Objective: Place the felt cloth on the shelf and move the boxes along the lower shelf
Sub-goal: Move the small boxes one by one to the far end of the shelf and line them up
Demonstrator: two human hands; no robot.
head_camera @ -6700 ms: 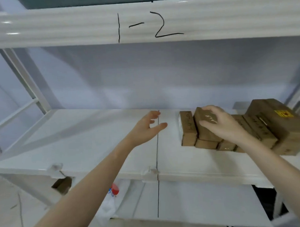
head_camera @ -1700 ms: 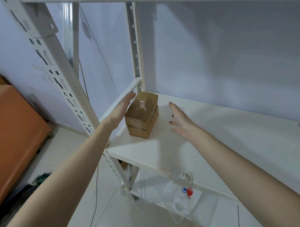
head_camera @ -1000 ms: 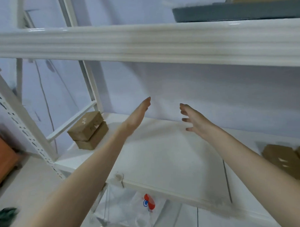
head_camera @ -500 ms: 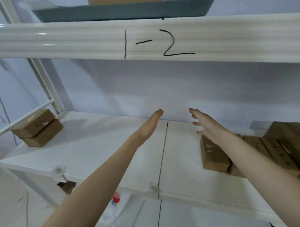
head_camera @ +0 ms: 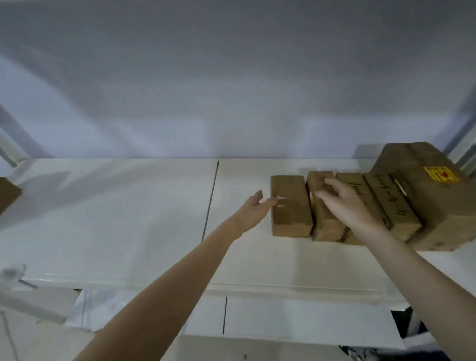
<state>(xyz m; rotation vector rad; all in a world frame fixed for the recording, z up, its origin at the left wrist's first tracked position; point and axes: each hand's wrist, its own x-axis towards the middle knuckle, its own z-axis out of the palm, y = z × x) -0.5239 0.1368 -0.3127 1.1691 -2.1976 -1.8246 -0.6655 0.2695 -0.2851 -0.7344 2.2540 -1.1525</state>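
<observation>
While I'm on the box-moving step, my left hand [head_camera: 252,211] sits spread at the leftmost box's [head_camera: 289,205] left face & my right hand [head_camera: 340,201] lies loosely splayed on the 2nd box [head_camera: 323,223], not yet pinching. Row sits right on the lower shelf [head_camera: 125,224]. Next, I'd guess: clamp both, carry left. Felt cloth not in view.

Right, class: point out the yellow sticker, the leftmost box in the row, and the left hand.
yellow sticker [head_camera: 440,173], head view, its middle.
leftmost box [head_camera: 289,205], head view, its top face.
left hand [head_camera: 252,211], head view, the palm.

Brown boxes [head_camera: 290,205], yellow label [head_camera: 440,173], white shelf [head_camera: 124,211]
</observation>
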